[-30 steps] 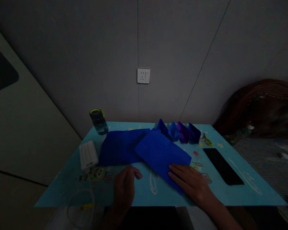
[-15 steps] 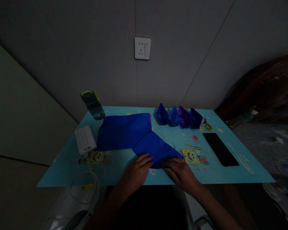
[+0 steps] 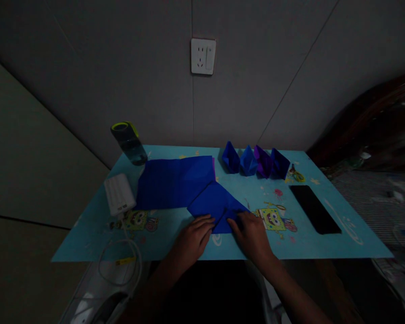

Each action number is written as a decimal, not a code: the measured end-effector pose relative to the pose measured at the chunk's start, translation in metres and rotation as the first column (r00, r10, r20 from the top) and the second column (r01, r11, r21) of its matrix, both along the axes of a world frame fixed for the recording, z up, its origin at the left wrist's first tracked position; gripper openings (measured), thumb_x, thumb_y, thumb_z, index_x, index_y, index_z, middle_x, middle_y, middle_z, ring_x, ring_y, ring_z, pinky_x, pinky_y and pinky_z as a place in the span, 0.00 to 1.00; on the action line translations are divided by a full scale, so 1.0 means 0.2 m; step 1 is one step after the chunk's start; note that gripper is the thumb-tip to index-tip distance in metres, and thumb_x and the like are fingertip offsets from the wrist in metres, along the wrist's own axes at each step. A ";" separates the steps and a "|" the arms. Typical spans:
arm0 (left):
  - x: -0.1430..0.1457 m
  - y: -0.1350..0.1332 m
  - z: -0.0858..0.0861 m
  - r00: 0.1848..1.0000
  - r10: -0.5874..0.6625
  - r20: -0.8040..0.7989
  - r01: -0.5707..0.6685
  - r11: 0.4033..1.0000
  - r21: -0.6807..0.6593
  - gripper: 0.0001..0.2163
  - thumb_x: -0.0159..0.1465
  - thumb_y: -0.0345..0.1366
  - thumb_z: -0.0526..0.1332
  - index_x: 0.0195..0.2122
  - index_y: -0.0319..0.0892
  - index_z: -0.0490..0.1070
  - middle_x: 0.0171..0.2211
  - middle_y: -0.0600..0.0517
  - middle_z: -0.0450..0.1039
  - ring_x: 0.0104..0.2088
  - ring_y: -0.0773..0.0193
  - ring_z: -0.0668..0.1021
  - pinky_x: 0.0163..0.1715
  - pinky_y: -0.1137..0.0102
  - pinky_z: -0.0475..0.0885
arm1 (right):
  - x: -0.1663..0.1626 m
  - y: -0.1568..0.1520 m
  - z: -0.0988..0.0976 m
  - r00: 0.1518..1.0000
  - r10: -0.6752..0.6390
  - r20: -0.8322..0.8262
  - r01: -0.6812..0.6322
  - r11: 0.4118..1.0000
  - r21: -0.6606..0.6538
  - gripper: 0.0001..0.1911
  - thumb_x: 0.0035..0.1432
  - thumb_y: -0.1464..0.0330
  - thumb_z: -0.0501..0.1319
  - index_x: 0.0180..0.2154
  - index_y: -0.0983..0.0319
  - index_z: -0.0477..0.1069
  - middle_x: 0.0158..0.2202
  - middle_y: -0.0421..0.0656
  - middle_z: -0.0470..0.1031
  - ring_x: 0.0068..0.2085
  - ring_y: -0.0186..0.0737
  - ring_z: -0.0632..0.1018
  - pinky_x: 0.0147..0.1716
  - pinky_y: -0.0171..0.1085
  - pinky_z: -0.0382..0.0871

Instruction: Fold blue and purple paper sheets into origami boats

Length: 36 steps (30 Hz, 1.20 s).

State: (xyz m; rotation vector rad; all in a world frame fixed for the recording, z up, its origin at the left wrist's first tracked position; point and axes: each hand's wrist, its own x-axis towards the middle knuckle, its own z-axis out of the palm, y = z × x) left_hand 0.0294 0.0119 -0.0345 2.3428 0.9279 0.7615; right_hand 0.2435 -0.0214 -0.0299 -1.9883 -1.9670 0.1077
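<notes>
A sheet of blue folding paper (image 3: 209,200) lies at a slant on the table in front of me, creased, with a flap turned in at its lower right. My left hand (image 3: 195,236) rests on its lower left edge, fingers laid out on the paper. At the flap is my right hand (image 3: 251,231), its thumb on the paper and its curled fingers over the right corner, which they partly hide. Just behind, a larger stack of blue sheets (image 3: 172,182) touches the worked paper, with a purple edge showing beneath on the right.
Folded paper shapes, blue (image 3: 231,158) and purple (image 3: 263,163), stand in a row at the back. Scissors (image 3: 297,175) and a black phone-like slab (image 3: 314,209) lie right. A water bottle (image 3: 130,144) and a cabled white power bank (image 3: 119,194) are left. A wall socket (image 3: 203,56) is above.
My right hand has turned and carried the paper's lower right part inward, forming a flap. The left hand stays on the paper. The view has tilted slightly down.
</notes>
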 end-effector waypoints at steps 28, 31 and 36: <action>0.02 0.01 -0.01 0.999 0.041 0.032 -0.037 0.993 -0.112 0.03 0.65 0.32 0.62 0.37 0.42 0.75 0.46 0.48 0.79 0.53 0.58 0.77 0.53 0.58 0.74 | 0.05 -0.08 0.03 0.974 0.050 -0.221 -0.047 0.999 0.017 0.18 0.70 0.58 0.50 0.34 0.60 0.72 0.29 0.44 0.79 0.30 0.45 0.81 0.30 0.39 0.69; 0.02 0.02 -0.01 0.999 0.047 0.021 -0.045 0.993 -0.111 0.02 0.65 0.31 0.62 0.37 0.42 0.74 0.46 0.48 0.79 0.53 0.58 0.77 0.54 0.58 0.73 | 0.03 -0.02 0.01 0.998 -0.004 -0.069 0.002 1.000 -0.017 0.17 0.69 0.59 0.51 0.35 0.60 0.73 0.26 0.45 0.79 0.27 0.46 0.80 0.26 0.38 0.66; 0.03 0.01 0.00 0.997 0.067 -0.036 -0.070 0.993 -0.094 0.04 0.64 0.30 0.63 0.39 0.42 0.73 0.47 0.49 0.78 0.53 0.58 0.77 0.54 0.59 0.73 | -0.01 0.05 0.00 0.998 -0.019 0.051 0.018 1.000 0.013 0.16 0.69 0.61 0.51 0.33 0.59 0.72 0.28 0.45 0.78 0.30 0.45 0.79 0.29 0.39 0.66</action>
